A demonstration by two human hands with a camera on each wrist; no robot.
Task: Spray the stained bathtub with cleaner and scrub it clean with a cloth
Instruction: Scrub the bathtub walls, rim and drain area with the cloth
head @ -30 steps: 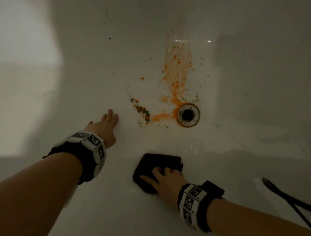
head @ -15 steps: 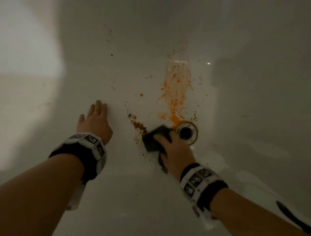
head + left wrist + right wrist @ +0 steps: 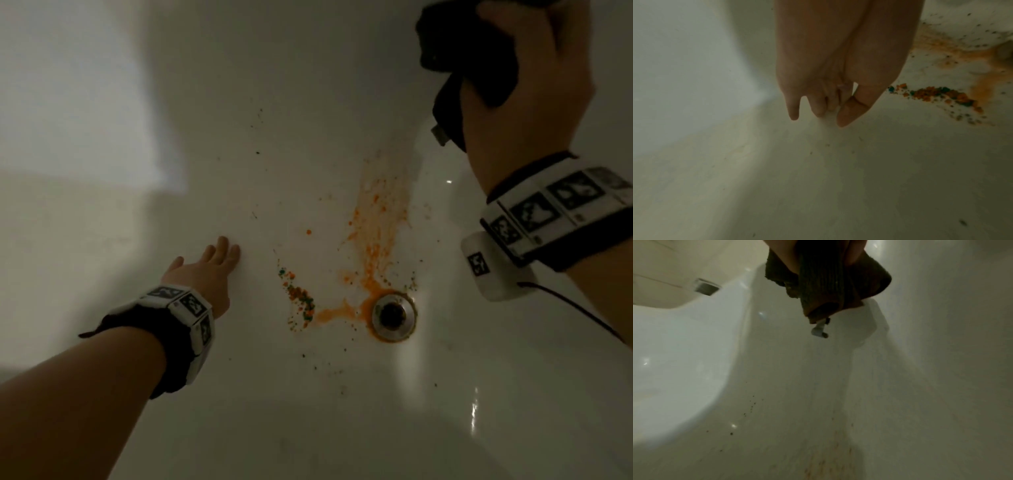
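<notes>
Up by the far tub wall, R hand (image 3: 527, 68) grips the dark cloth (image 3: 455, 44) — lifted off the drain (image 3: 393, 313) area it rubbed 0.5 s ago. L hand (image 3: 205, 270) flat, fingers straight, on bathtub (image 3: 239, 428) floor. Orange stain (image 3: 373, 240) remains — scrubbing barely begun

Cloth's off the stain now

Your right hand (image 3: 527, 78) lifted the dark cloth (image 3: 469, 51) away from the drain (image 3: 394, 313), up toward the tub's far wall.
</notes>
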